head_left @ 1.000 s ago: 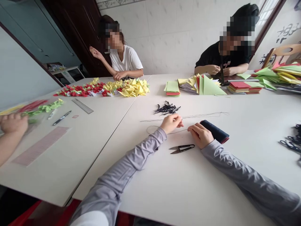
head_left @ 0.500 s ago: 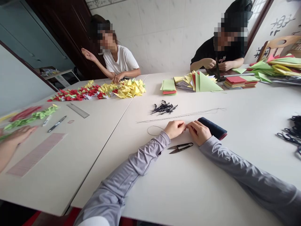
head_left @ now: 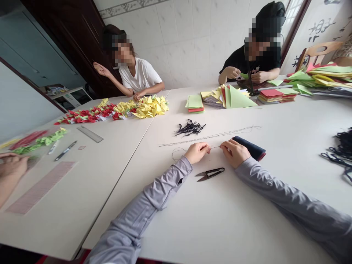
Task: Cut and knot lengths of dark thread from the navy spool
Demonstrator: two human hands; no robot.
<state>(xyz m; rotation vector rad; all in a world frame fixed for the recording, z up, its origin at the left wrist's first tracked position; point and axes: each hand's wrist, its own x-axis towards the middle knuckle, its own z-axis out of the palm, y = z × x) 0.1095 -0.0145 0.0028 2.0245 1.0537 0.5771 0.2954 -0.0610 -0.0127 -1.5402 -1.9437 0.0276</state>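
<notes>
I have the left hand (head_left: 196,153) and right hand (head_left: 233,154) pinching a fine dark thread (head_left: 215,147) between them, the short span running straight across the gap. Past the left hand, the thread curls into a loose loop (head_left: 176,154). The right hand sits against a navy roll (head_left: 249,148) with a red end, lying on its side. Black thread snips (head_left: 211,174) lie just below, blades pointing left.

Scissors (head_left: 210,174) lie on the tabletop (head_left: 220,223).
The left hand (head_left: 196,153) and right hand (head_left: 233,154) are behind them, with a roll (head_left: 249,148) right and cords (head_left: 189,128) farther back.
</notes>
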